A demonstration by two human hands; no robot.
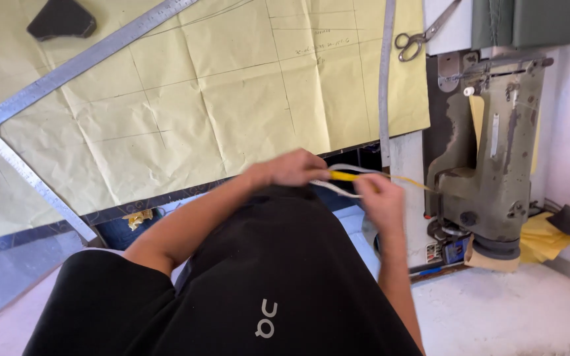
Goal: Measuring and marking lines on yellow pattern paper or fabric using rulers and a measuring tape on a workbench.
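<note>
Black shirt filled 6 o'clock. Left hand and right hand both pinched a yellow tape measure at center; yellow pattern paper covered the table at 11, sewing machine at 3.

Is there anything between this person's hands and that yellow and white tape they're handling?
Nothing visible. The left hand and right hand both already grip the measuring tape, held in the air in front of the black shirt, beside the sewing machine.
</note>
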